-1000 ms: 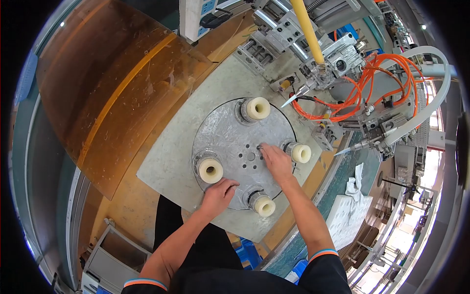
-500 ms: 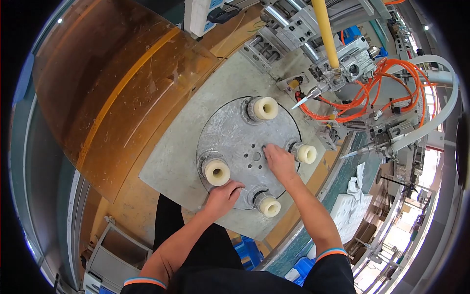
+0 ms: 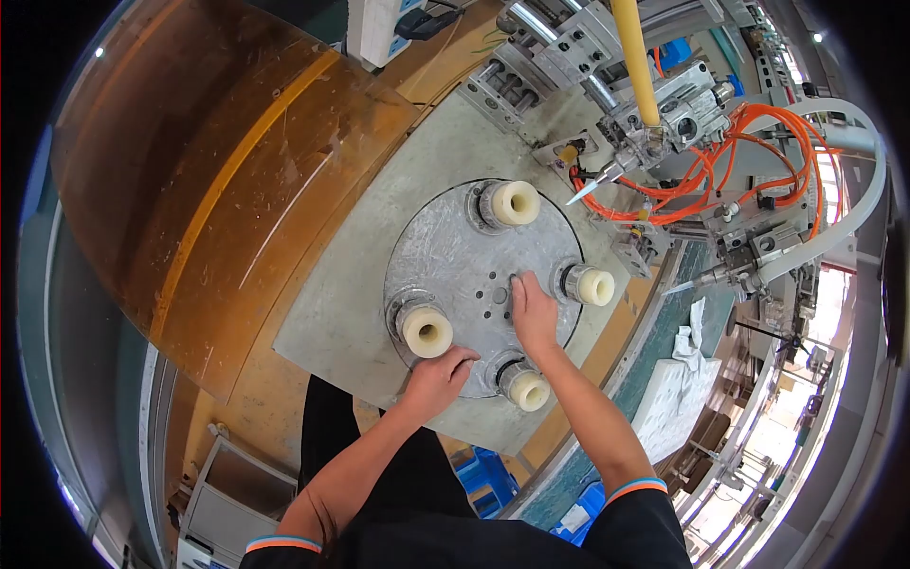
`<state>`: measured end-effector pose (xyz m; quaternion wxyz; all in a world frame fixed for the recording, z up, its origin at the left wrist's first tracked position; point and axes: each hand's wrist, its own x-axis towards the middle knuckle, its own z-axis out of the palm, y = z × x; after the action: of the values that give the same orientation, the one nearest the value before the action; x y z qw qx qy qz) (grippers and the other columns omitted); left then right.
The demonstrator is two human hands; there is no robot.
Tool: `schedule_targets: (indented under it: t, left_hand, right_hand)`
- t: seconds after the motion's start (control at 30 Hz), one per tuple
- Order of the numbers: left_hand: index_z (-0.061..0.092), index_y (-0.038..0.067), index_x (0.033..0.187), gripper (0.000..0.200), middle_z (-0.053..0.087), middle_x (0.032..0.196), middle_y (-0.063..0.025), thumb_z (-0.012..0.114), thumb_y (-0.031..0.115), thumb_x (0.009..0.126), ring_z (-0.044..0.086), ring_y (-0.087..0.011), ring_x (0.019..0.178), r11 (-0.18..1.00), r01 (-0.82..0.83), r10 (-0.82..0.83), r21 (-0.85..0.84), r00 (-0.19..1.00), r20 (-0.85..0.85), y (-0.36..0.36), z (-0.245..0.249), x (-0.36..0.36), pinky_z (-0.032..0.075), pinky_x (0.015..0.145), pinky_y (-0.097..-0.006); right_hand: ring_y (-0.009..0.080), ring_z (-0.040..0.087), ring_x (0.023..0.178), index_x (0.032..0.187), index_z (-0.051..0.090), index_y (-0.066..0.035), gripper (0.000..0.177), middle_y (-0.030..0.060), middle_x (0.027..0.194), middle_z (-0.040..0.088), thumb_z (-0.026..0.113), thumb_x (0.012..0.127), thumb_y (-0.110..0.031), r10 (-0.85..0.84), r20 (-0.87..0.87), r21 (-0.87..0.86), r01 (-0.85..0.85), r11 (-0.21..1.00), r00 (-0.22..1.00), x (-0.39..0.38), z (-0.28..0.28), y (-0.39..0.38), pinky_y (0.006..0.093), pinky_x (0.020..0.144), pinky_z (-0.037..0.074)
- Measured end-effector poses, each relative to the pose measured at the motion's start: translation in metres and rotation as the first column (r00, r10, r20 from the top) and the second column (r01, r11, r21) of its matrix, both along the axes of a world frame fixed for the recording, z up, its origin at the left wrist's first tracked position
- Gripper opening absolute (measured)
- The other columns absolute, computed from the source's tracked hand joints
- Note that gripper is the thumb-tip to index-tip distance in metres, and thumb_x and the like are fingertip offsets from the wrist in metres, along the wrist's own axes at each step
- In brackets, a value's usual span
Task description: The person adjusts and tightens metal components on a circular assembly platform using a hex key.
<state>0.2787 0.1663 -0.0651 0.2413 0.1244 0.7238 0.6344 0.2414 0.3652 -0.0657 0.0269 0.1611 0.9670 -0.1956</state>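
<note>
A round grey metal turntable disc (image 3: 441, 242) carries several cream-coloured hollow cylinders, each on a metal base. My left hand (image 3: 439, 384) is at the disc's near edge, just below the left cylinder (image 3: 427, 332). Its thumb and fingers are drawn together, and whatever they hold, if anything, is hidden. Over the disc, beside the small holes around its centre, is my right hand (image 3: 535, 313). Its fingers are curled downward and pressed together, hiding what may be in them. The right cylinder (image 3: 596, 287) stands to its right, the near cylinder (image 3: 528, 391) below it, and the far cylinder (image 3: 516, 203) beyond.
Metal slides and a nozzle (image 3: 590, 190) with orange tubing (image 3: 701, 180) overhang the far right. A second nozzle (image 3: 684, 286) points in from the right. A brown transparent cover (image 3: 237, 190) fills the left. Blue bins (image 3: 485, 479) are below the pale tabletop (image 3: 313, 327).
The camera view has shifted slightly. My right hand has turned a little, its fingers still beside the centre holes. My left hand remains by the left cylinder, and the disc shows no clear turn.
</note>
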Motion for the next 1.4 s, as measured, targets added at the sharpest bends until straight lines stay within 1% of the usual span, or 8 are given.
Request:
schedule_targets:
  t: [0.5, 0.63, 0.7, 0.73, 0.8, 0.9, 1.1, 1.4]
  left_hand:
    - [0.062, 0.005, 0.095, 0.012, 0.061, 0.080, -0.0096, 0.056, 0.006, 0.084, 0.058, -0.0167, 0.064, 0.991, -0.127, 0.130, -0.027, 0.953, 0.274, 0.011, 0.004, 0.009, 0.047, 0.060, -0.0292]
    - [0.061, 0.002, 0.098, 0.016, 0.058, 0.085, -0.0087, 0.055, 0.002, 0.084, 0.059, -0.0131, 0.067, 0.993, -0.088, 0.096, -0.073, 0.988, 0.118, 0.027, 0.024, -0.001, 0.047, 0.061, -0.0259]
    - [0.059, 0.004, 0.106, 0.024, 0.057, 0.096, -0.0108, 0.056, 0.002, 0.082, 0.058, -0.0198, 0.083, 0.989, -0.054, 0.064, -0.135, 0.995, 0.071, 0.040, 0.034, -0.013, 0.047, 0.074, -0.0296]
    - [0.059, 0.004, 0.106, 0.024, 0.057, 0.096, -0.0108, 0.056, 0.002, 0.082, 0.058, -0.0198, 0.083, 0.989, -0.046, 0.057, -0.143, 0.996, 0.070, 0.047, 0.033, -0.019, 0.047, 0.074, -0.0296]
    - [0.055, 0.006, 0.116, 0.038, 0.053, 0.113, -0.0120, 0.056, 0.001, 0.079, 0.051, -0.0283, 0.104, 0.968, -0.080, -0.010, -0.239, 0.936, -0.353, 0.065, 0.027, -0.032, 0.040, 0.090, -0.0384]
    - [0.050, 0.007, 0.124, 0.050, 0.045, 0.127, -0.0116, 0.058, 0.002, 0.075, 0.040, -0.0320, 0.118, 0.883, -0.159, -0.072, -0.442, 0.884, -0.461, 0.088, 0.017, -0.046, 0.029, 0.098, -0.0444]
    - [0.048, 0.007, 0.126, 0.055, 0.042, 0.131, -0.0122, 0.059, 0.005, 0.072, 0.038, -0.0294, 0.122, 0.801, -0.074, -0.350, -0.594, 0.746, -0.566, 0.082, 0.004, -0.055, 0.030, 0.098, -0.0416]
    - [0.045, 0.005, 0.127, 0.059, 0.038, 0.135, -0.0117, 0.063, 0.005, 0.071, 0.031, -0.0297, 0.128, 0.857, 0.051, -0.313, -0.513, 0.842, -0.440, 0.051, 0.012, -0.019, 0.025, 0.105, -0.0449]
  right_hand:
    - [0.0436, 0.055, 0.062, 0.084, 0.048, -0.008, 0.023, 0.0221, 0.065, 0.055, 0.047, 0.092, -0.029, -0.131, -0.034, -0.062, 0.129, 0.990, 0.991, -0.002, 0.005, -0.006, 0.0509, 0.053, 0.040]
    - [0.0429, 0.055, 0.068, 0.083, 0.047, -0.006, 0.022, 0.0224, 0.069, 0.056, 0.049, 0.091, -0.027, 0.032, 0.028, -0.248, -0.024, 0.968, 0.999, -0.009, 0.025, 0.023, 0.0477, 0.056, 0.041]
    - [0.0415, 0.054, 0.066, 0.081, 0.046, -0.004, 0.020, 0.0203, 0.067, 0.054, 0.048, 0.092, -0.021, -0.217, -0.111, -0.383, 0.160, 0.910, 0.970, -0.011, 0.047, 0.034, 0.0427, 0.055, 0.042]
    - [0.0384, 0.052, 0.062, 0.081, 0.047, -0.003, 0.017, 0.0174, 0.065, 0.051, 0.046, 0.092, -0.016, -0.191, -0.095, -0.440, 0.131, 0.889, 0.977, 0.000, 0.061, 0.032, 0.0380, 0.054, 0.042]
    - [0.0364, 0.053, 0.062, 0.081, 0.048, -0.004, 0.016, 0.0165, 0.067, 0.052, 0.047, 0.092, -0.016, -0.111, -0.096, -0.420, 0.060, 0.906, 0.989, 0.034, 0.056, 0.032, 0.0382, 0.055, 0.043]
    - [0.0334, 0.054, 0.064, 0.084, 0.051, -0.005, 0.014, 0.0144, 0.071, 0.054, 0.050, 0.090, -0.017, 0.070, -0.094, -0.300, -0.095, 0.949, 0.993, 0.056, 0.041, 0.041, 0.0391, 0.057, 0.044]
    - [0.0310, 0.056, 0.072, 0.085, 0.053, -0.007, 0.011, 0.0112, 0.076, 0.055, 0.054, 0.086, -0.018, 0.250, -0.177, -0.140, -0.275, 0.951, 0.952, 0.041, 0.018, 0.041, 0.0408, 0.061, 0.045]
    - [0.0304, 0.057, 0.073, 0.083, 0.051, -0.007, 0.012, 0.0108, 0.074, 0.054, 0.054, 0.086, -0.018, 0.337, -0.088, -0.114, -0.346, 0.931, 0.937, 0.024, 0.020, 0.044, 0.0405, 0.061, 0.046]
